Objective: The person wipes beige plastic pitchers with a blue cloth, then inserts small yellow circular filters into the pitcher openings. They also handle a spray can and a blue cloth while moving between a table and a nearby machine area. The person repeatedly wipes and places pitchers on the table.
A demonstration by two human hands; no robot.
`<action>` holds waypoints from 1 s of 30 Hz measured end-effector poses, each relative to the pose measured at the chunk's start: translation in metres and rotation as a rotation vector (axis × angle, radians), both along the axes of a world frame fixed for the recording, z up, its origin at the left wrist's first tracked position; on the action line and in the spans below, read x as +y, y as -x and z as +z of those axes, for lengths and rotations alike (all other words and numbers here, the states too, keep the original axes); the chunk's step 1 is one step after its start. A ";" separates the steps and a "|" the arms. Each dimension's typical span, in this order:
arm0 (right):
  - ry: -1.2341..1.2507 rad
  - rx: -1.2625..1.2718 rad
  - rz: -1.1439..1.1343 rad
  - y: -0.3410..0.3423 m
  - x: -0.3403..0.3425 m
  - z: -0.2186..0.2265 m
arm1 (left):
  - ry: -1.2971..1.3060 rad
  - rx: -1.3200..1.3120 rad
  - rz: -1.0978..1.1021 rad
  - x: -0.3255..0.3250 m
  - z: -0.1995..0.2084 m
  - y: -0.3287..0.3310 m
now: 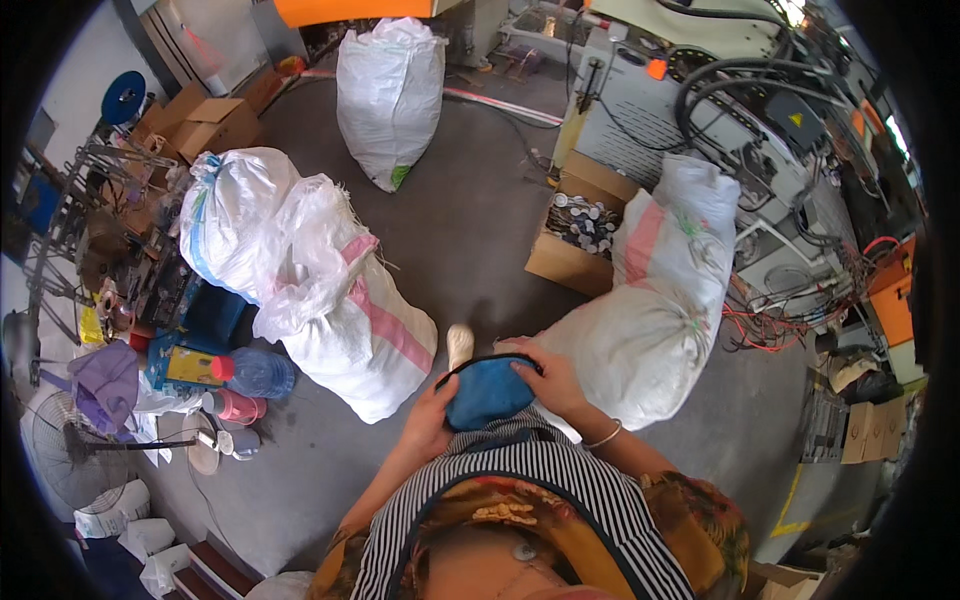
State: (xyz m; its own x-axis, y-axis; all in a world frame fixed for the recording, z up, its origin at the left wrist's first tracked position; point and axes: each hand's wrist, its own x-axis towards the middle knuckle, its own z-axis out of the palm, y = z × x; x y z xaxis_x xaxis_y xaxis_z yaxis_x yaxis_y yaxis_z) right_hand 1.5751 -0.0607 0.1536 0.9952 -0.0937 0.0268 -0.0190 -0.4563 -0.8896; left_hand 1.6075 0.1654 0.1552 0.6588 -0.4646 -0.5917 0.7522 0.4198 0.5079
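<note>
Both hands hold a blue cloth (488, 393) against the striped apron at the waist — the left hand (430, 415) closes on its edge at 8 o'clock, the right hand (548, 380) presses fingers over its top at 2 o'clock. The cloth's dark rim sits loose between them, so if either hand lets go it could slip to the floor (470, 220).

At 12 o'clock just past the cloth stands a shoe toe (459, 345), hemmed in by sacks — one (350, 320) at 10 o'clock, another (650, 300) at 2 o'clock. A step either way risks a stumble. Bottles (250, 385) at 9 o'clock could roll underfoot. Farther off, a box of parts (580, 225) and loose red wires (760, 330) lie at 1 to 3 o'clock, easy to snag.
</note>
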 end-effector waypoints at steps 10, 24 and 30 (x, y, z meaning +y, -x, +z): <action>0.311 -0.208 0.162 -0.398 -0.055 0.034 | 0.144 -0.055 0.092 -0.075 -0.022 -0.363; 0.049 0.053 0.146 -0.869 -0.216 0.028 | -0.399 -0.894 -0.386 -0.233 -0.018 -0.895; -0.052 -0.017 -0.272 -1.020 -0.337 0.032 | -0.157 -0.741 -0.616 -0.399 0.001 -1.106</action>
